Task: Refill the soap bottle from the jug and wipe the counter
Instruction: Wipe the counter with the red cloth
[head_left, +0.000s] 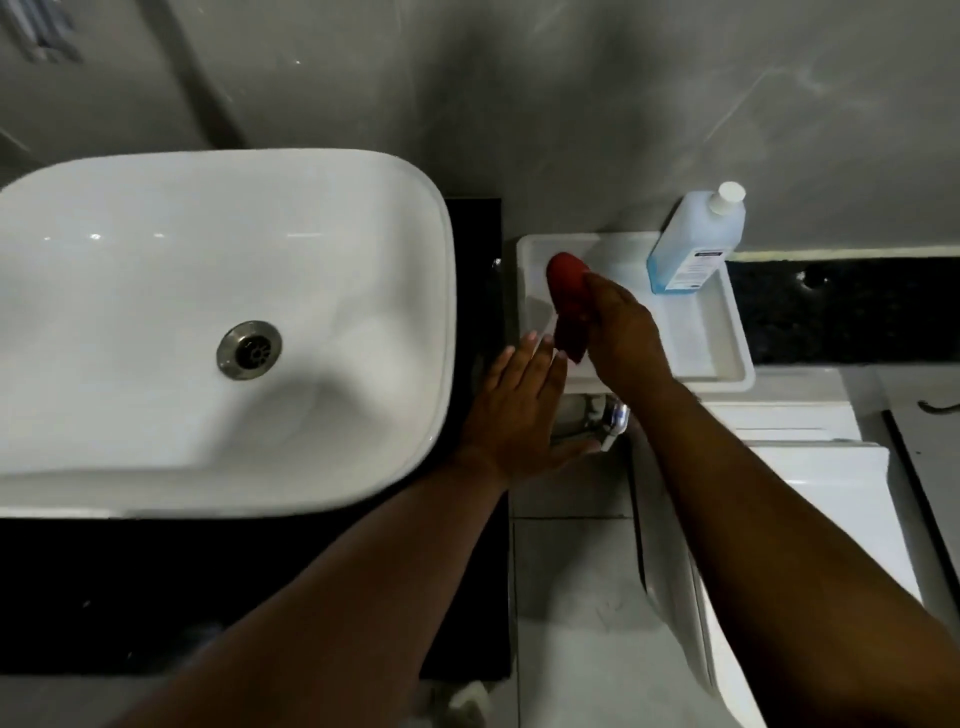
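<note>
A clear jug (693, 241) of pale blue liquid with a white cap stands upright in the far right corner of a white tray (722, 332). My right hand (621, 327) is over the tray's left half, shut on a red object (569, 296); whether it is a cloth or a small bottle I cannot tell. My left hand (514, 410) hovers flat and open just left of the tray, fingers pointing toward the red object, holding nothing. The black counter (475, 234) shows as a narrow strip between basin and tray.
A large white basin (223, 327) with a metal drain (249, 351) fills the left side. A shiny metal fitting (602, 415) sits below the tray. White cabinet tops (810, 467) lie to the right, a grey marbled wall behind.
</note>
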